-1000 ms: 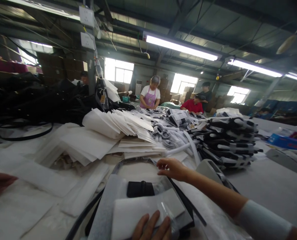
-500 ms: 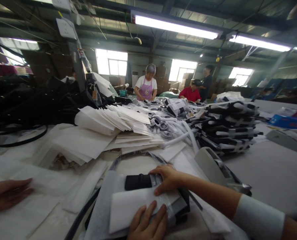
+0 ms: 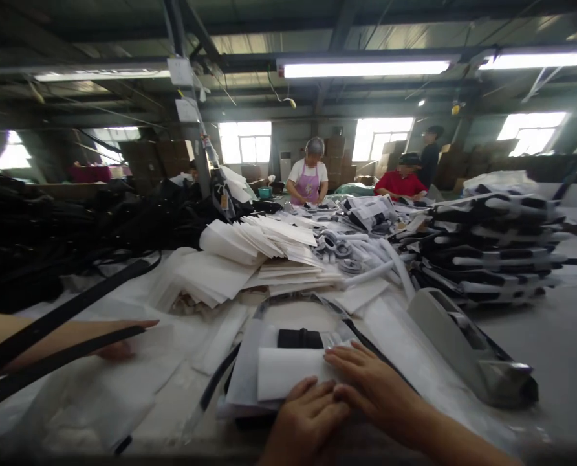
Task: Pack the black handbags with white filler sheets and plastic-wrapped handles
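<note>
My left hand (image 3: 308,414) lies palm down on the near edge of a folded white sheet (image 3: 288,372), fingers stretched out. From the right, my right hand (image 3: 373,382) rests flat on the same sheet, its fingers just above my left fingertips. Under and behind the sheet lies a bag with white lining paper (image 3: 250,362) over it and a dark handle (image 3: 220,382) curving out at the left. A black folded piece (image 3: 298,338) shows beyond the sheet, with clear plastic or tape beside it. My palms hide the right part of the bundle.
A grey tape dispenser (image 3: 468,349) stands at the right. Behind are stacked white sheets (image 3: 250,259), a pile of wrapped black bags (image 3: 497,252) and white rolls (image 3: 356,249). A co-worker's hand (image 3: 118,343) with black straps (image 3: 75,317) is at the left.
My right hand has moved from the strip beside the black piece down onto the sheet, close to my left hand. The co-worker's arm has reached farther in, with black straps. The view has turned left.
</note>
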A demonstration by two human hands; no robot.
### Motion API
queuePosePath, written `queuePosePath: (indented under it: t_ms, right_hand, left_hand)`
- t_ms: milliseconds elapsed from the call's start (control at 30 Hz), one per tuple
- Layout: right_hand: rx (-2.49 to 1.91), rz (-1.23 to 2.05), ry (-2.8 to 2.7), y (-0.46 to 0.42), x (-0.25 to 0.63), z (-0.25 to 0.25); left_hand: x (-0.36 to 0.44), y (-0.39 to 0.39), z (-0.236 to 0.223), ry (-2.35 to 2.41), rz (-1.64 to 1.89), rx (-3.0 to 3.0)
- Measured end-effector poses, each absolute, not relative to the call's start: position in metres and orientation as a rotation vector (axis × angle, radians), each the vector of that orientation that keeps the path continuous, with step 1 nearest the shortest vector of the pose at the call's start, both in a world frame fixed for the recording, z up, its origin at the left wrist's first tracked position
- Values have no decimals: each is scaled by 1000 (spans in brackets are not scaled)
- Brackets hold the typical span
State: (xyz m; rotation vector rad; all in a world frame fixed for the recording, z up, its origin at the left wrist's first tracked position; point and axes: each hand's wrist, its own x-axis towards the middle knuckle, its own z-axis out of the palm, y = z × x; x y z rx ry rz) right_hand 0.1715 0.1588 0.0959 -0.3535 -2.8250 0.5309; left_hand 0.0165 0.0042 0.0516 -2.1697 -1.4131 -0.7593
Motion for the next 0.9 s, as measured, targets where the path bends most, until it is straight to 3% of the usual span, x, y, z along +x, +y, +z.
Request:
queuePosePath:
  t_ms: [100,233,367,567,667,800,900]
  right_hand:
    - [-156,237,-2872,147,194,73]
    - [-25,-115,-2782,155,195,50]
    - [12,-110,-2764,177,187,57]
    - [-63,-121,-2650,178,199,71]
    - [-323,270,-2523,141,206,56]
    - [-773,1443,-2239,88,193,29]
    - [-835,1906,-1794,66,174,22]
  left_hand:
    - [2,-13,57,-1313,-856,-2083]
    - [-29,-37,73,-1385,-432,-2005]
    - [-44,-39,87,-1493,-239,-2061]
    - [-38,-26,59,-1614,-352,-2073]
    - [-36,-31,46,-1669,-356,-2084]
    - [-32,-41,48,-1820,-310,-2159]
    - [-30,-44,54,-1891,-335,-2188]
